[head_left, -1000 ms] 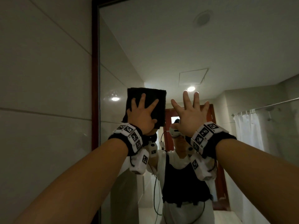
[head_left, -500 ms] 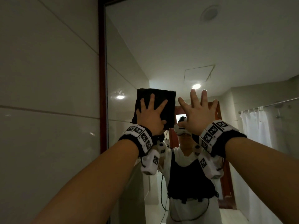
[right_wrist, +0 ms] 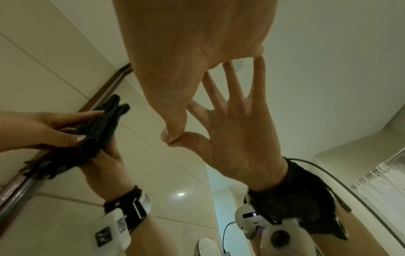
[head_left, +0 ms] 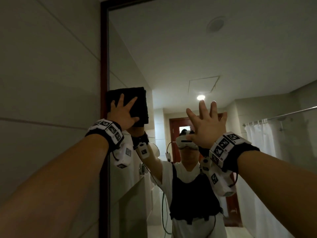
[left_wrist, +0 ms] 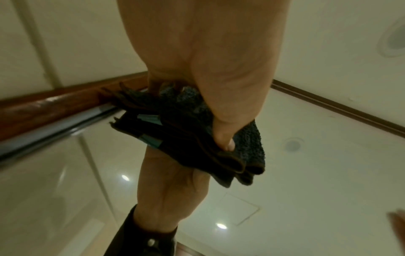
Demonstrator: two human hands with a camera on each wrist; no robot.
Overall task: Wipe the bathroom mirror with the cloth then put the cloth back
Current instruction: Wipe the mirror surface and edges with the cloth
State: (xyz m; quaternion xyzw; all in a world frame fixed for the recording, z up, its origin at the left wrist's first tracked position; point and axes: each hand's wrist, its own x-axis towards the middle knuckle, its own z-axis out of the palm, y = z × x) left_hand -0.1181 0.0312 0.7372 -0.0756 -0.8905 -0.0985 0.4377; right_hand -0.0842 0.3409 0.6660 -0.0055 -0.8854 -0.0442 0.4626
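Observation:
A folded black cloth (head_left: pixel 142 103) lies flat against the mirror (head_left: pixel 188 48), right at the glass's left edge beside the dark wooden frame (head_left: pixel 104 57). My left hand (head_left: pixel 122 114) presses on it with straight, spread fingers. From the left wrist the cloth (left_wrist: pixel 186 138) shows as stacked folds under my palm (left_wrist: pixel 208 69), doubled by its reflection. My right hand (head_left: pixel 205 124) rests flat on the glass to the right of the cloth with its fingers fanned and holds nothing. The right wrist view shows that hand (right_wrist: pixel 186 69) meeting its own reflection, with the cloth (right_wrist: pixel 98 124) at the left.
A tiled wall (head_left: pixel 42 83) adjoins the frame on the left. The mirror reflects a person in a black vest, a white shower curtain (head_left: pixel 257 143) on a rail at the right, and ceiling lights. A small round mirror (right_wrist: pixel 206 246) appears low in the reflection.
My left hand has slid the cloth leftwards across the glass to the frame edge. My right hand stays flat on the mirror, now farther from the cloth.

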